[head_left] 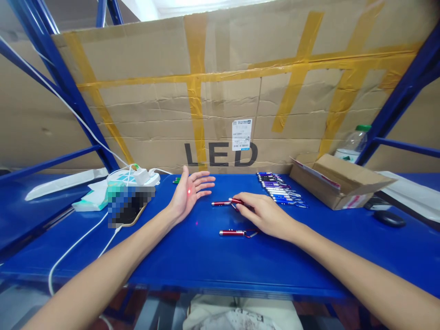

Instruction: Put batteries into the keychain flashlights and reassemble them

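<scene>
My left hand is held open above the blue table, palm turned towards the right, and a small red light dot glows on the palm. My right hand is closed round a small red keychain pointer aimed at that palm. A second red pointer lies just left of it on the table. A third one with a clip lies nearer to me, below my right hand. A fainter red dot shows on the table between my hands.
A row of several blue and purple keychain pointers lies at the back right beside an open cardboard box. A power strip, phone and tissue pack sit at the left. A black mouse and a bottle are at the far right.
</scene>
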Available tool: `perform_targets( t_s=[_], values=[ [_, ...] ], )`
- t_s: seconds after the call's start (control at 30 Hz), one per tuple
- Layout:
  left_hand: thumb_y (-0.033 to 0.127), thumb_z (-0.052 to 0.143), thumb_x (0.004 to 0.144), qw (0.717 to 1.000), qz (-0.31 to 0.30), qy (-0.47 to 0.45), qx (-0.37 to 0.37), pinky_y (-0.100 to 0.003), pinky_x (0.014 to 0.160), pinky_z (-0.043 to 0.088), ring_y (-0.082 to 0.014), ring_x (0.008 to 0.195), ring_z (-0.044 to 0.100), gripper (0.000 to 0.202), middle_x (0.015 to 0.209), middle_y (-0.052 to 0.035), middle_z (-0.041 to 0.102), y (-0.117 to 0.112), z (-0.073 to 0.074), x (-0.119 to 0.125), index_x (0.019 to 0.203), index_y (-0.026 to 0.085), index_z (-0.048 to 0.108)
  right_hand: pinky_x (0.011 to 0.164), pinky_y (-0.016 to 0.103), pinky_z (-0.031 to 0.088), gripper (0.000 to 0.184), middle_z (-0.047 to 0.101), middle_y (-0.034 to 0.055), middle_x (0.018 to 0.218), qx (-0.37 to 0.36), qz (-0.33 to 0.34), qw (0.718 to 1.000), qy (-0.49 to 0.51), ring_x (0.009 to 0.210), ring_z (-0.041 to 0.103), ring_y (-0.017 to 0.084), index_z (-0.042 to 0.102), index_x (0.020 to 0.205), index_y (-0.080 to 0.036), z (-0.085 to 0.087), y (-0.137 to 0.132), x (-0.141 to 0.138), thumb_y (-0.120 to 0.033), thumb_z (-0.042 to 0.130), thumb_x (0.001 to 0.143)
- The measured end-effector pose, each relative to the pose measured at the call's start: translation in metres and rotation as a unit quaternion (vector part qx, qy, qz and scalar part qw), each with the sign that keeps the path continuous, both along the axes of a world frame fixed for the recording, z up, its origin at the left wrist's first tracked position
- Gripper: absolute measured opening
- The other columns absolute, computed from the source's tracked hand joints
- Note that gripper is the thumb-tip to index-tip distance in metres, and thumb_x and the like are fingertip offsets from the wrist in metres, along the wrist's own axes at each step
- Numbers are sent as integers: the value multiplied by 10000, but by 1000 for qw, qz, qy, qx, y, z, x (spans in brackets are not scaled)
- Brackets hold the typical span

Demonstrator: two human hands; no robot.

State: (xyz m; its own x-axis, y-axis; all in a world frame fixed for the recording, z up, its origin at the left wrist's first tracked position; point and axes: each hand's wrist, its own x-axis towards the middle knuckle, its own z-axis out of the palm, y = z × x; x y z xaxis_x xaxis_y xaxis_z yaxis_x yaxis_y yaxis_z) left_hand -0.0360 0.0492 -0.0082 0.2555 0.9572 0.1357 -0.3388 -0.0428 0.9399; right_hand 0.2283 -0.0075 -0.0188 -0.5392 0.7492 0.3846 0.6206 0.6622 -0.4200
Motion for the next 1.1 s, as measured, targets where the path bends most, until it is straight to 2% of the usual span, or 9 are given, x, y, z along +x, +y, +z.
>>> perform_targets(
  t_s=[0.1, 0.27, 0.43, 0.5, 0.67, 0.9, 1.0, 1.1],
  values=[
    [795, 381, 1034, 1000, -8, 5, -4, -362, 873, 612, -302, 1134, 737, 772, 1304, -215, 759, -1, 0, 0, 1235, 135, 727, 848, 374, 534, 279, 801, 88, 1120, 1, -15, 1000, -23, 970, 744, 265, 721, 1198, -225, -1, 3, 2, -339, 480, 1119],
    [794, 341, 1045, 1000, -23, 14, -8, -350, 889, 611, -293, 1157, 733, 779, 1330, -199, 753, -2, -2, 1, 1252, 149, 725, 849, 339, 521, 260, 811, 62, 1142, -28, 70, 997, -33, 987, 752, 247, 729, 1228, -247, 1, -1, 0, -327, 508, 1118],
    [778, 360, 1051, 1000, -14, 5, 0, -346, 892, 606, -286, 1131, 739, 760, 1308, -204, 761, -2, -2, 1, 1236, 139, 726, 850, 347, 519, 297, 803, 77, 1157, 4, 8, 1000, -5, 982, 748, 250, 705, 1280, -238, 0, 1, 3, -372, 482, 1135],
    [776, 357, 1053, 1000, -13, 2, 0, -346, 887, 606, -284, 1123, 740, 760, 1306, -207, 761, -1, -2, 0, 1232, 137, 726, 844, 351, 522, 300, 804, 79, 1148, 4, 4, 1000, -14, 980, 749, 254, 707, 1274, -234, 1, 2, 5, -375, 481, 1136],
    [797, 352, 1040, 1000, -10, 3, -1, -343, 864, 605, -287, 1110, 741, 781, 1300, -207, 762, 0, -1, 1, 1223, 137, 728, 892, 355, 534, 283, 807, 72, 1173, -33, 90, 994, -47, 1033, 753, 256, 721, 1263, -248, 3, -3, 2, -348, 489, 1135],
    [799, 373, 1035, 1000, -17, 10, -1, -350, 867, 607, -289, 1101, 743, 771, 1280, -200, 768, -2, -2, 1, 1226, 146, 736, 829, 355, 514, 295, 801, 83, 1131, 1, 1, 1000, -22, 963, 746, 258, 694, 1265, -239, 1, 4, 6, -377, 466, 1138],
    [807, 368, 1031, 1000, -16, 16, 0, -354, 864, 608, -292, 1107, 740, 776, 1279, -196, 767, -2, -2, 1, 1220, 152, 737, 799, 343, 507, 275, 800, 65, 1054, -22, 37, 998, -44, 912, 737, 247, 717, 1194, -241, 1, 3, 6, -362, 478, 1133],
    [805, 348, 1036, 1000, -15, 14, 1, -352, 865, 608, -291, 1114, 738, 779, 1280, -191, 767, -2, -1, 1, 1213, 154, 736, 841, 355, 514, 273, 794, 63, 1078, -23, 72, 996, -50, 947, 724, 248, 710, 1222, -248, 2, -1, 2, -364, 477, 1138]
  ],
)
